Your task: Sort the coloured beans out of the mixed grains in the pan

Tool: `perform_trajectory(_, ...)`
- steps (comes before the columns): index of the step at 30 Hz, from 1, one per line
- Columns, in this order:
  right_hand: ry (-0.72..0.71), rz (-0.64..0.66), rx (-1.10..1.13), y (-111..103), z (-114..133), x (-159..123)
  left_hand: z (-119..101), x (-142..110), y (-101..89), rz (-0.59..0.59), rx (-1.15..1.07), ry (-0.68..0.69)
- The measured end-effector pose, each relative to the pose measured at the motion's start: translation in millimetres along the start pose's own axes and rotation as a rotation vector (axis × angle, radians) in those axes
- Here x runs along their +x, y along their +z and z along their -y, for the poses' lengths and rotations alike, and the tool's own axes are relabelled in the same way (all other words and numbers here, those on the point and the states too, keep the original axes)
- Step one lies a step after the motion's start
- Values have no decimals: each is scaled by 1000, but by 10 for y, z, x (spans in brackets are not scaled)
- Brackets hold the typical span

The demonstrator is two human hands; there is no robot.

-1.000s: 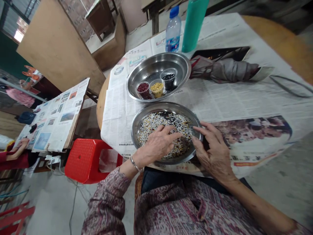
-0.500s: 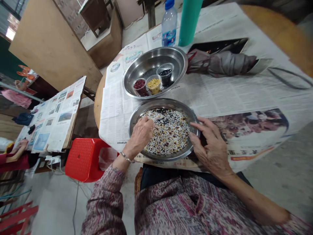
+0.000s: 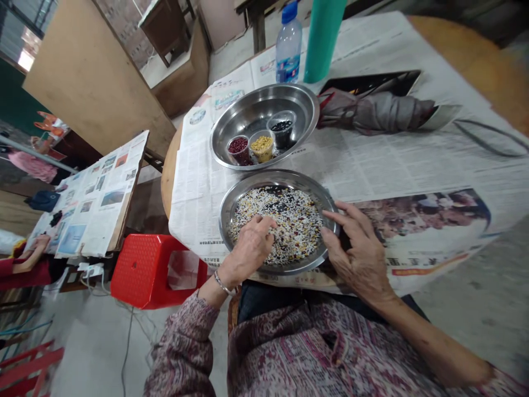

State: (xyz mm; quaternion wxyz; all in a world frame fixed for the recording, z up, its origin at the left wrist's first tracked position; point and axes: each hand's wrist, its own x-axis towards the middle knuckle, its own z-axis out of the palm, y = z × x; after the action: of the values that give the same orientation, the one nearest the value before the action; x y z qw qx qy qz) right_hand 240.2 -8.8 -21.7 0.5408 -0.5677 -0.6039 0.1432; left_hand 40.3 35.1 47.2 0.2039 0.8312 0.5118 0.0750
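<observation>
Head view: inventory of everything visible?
mixed grains: one layer, white, yellow, black and red, in the near plate
steel plate: one, silver, on the newspaper
steel bowl: one, silver, beyond the plate
small cups: three, with red, yellow and black grains, in the bowl
water bottle: one, clear with blue cap, behind the bowl
flask: one, green, beside the bottle
folded bundle: one, grey, right of the bowl
newspaper: several sheets, off-white, covering the table
stool: one, red, left of the table
co-worker's forearm: one, red sleeve, far left
left hand: one, in the grains
right hand: one, at the plate's rim

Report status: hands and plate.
Left hand in grain mix on steel plate. Right hand on plate rim. Steel bowl beside, holding three cups.
</observation>
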Motion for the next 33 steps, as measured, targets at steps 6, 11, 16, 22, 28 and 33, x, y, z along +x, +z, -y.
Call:
perform_trajectory(6, 3, -5, -6, -3, -6, -3, 4, 483, 11, -145, 8, 147)
perform_trajectory(11, 1, -1, -3, 3, -11, -3, 140, 554, -131, -101, 176, 46)
perform_trajectory(16, -16, -7, 0, 6, -16, 2, 128, 557, -156, 90, 74, 121)
perform_trajectory(22, -21, -5, -1, 10, -29, 5, -61, 275, -163, 122, -92, 122)
perform_trajectory(28, -9, -8, 5, 12, -32, 1, -170, -162, -3, 206, -56, 207)
perform_trajectory(33, 2, -4, 9, 11, -21, 4, -196, -112, 48, 186, 0, 182)
